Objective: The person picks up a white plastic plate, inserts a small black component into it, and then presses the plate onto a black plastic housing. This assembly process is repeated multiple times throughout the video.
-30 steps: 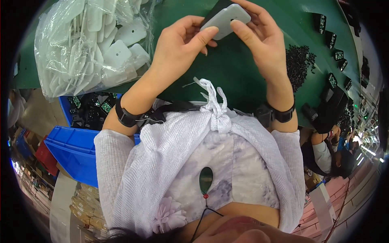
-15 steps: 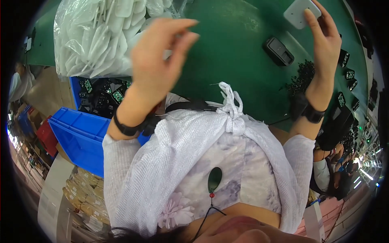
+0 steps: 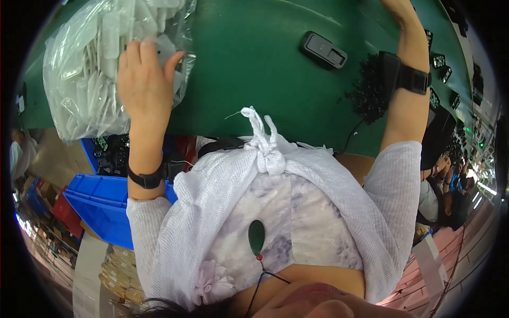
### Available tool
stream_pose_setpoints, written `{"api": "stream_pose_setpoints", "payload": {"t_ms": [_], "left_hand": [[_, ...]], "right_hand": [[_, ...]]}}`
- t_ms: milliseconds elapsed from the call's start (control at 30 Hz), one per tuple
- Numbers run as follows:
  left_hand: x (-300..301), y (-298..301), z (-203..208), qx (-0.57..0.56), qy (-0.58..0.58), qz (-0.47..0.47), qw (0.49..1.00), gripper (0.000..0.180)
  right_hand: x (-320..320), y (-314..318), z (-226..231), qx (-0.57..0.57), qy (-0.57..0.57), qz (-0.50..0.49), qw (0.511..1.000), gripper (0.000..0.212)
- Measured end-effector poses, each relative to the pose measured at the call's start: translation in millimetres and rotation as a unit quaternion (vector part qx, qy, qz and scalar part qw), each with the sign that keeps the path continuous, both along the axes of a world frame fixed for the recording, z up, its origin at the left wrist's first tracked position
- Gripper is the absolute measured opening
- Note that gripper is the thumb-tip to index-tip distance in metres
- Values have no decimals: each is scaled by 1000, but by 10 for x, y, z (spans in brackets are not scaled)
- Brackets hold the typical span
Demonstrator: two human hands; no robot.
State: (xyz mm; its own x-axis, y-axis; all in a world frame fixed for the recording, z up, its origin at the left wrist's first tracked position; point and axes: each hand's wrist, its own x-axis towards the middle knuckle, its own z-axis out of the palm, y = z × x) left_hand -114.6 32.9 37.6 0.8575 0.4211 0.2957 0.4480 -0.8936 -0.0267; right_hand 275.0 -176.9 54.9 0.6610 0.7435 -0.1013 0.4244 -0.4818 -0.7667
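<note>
My left hand [image 3: 146, 85] lies over a clear plastic bag [image 3: 61, 100] full of white, flat, rounded plastic pieces [image 3: 111, 32]. Its fingers are extended onto the pieces, the thumb stands apart, and I see nothing gripped. At the upper right, my right hand [image 3: 396, 6] runs off the top edge of the picture; only the part by the wrist shows, with its fingers hidden, so what it holds cannot be seen. Between the two arms, a black rectangular device with a recessed top [image 3: 324, 51] sits on the green table [image 3: 254, 69].
Beside my right forearm is a heap of small black parts [image 3: 366, 93]. Several small circuit-board assemblies [image 3: 439, 61] lie along the right edge. Below the bag, a blue crate [image 3: 89, 153] holds black parts and boards, near another blue bin [image 3: 98, 204]. Other people sit at far right.
My left hand has moved left and onto the bag's pieces. My right hand, which held a white square piece, has gone up past the picture's edge. The whole view has shifted.
</note>
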Motion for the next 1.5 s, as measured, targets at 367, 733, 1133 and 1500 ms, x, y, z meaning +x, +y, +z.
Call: {"api": "stream_pose_setpoints", "payload": {"t_ms": [367,733,1133,1500], "left_hand": [[-259,165,232,-36,-99,30,994,13],[-226,-170,442,-535,-361,14,764,20],[611,-710,161,-729,-153,-175,643,25],[742,-768,113,-719,-164,-187,649,23]], "right_hand": [[200,-50,-171,39,95,5,995,35],[-477,-791,148,-45,-141,-11,989,33],[-1801,-1222,72,-122,-232,91,961,17],[-1854,-1179,89,-68,-209,12,975,12]]}}
